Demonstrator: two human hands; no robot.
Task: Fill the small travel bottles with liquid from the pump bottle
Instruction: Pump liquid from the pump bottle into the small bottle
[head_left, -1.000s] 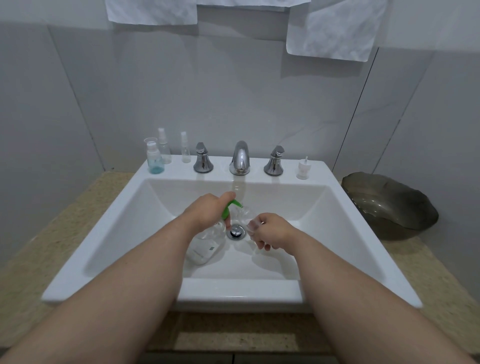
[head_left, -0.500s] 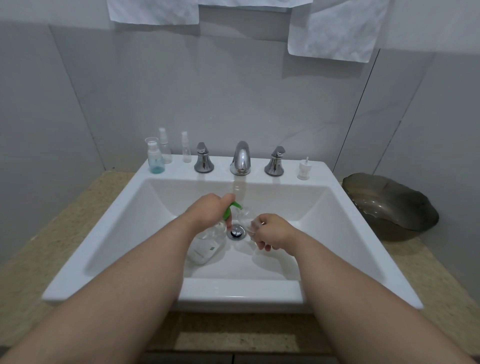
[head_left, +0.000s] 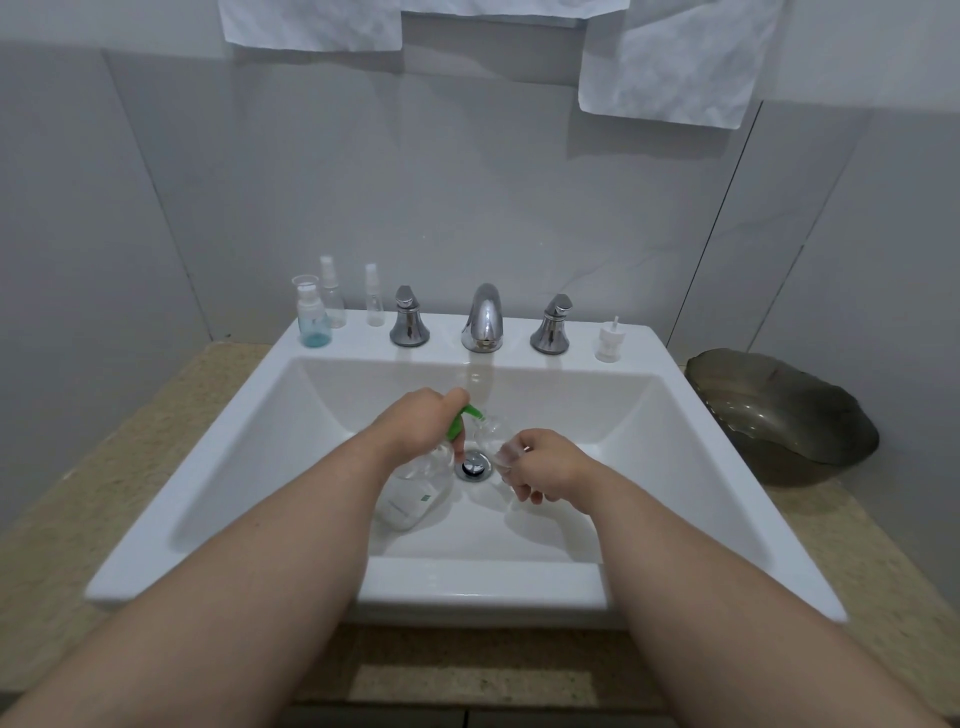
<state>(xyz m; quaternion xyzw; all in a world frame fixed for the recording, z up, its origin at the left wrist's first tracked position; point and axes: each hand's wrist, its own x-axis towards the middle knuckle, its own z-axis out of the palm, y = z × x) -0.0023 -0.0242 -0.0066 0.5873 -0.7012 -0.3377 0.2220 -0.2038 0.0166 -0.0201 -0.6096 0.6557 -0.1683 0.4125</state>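
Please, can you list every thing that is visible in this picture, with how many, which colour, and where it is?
sink: 1, white, centre, set in the beige counter
tap spout: 1, chrome, back ledge, middle
tap handles: 2, chrome, either side of the spout
drain: 1, chrome, basin floor
travel bottles on ledge: 3, clear, one with blue liquid, back left
loose pump cap: 1, white, back right ledge
pump bottle: 1, clear, green pump, tilted over the basin
small clear bottle: 1, at the pump nozzle
bowl: 1, dark, counter at right
papers: 2, white, on the wall
left hand: holds the pump bottle
right hand: holds the small clear bottle
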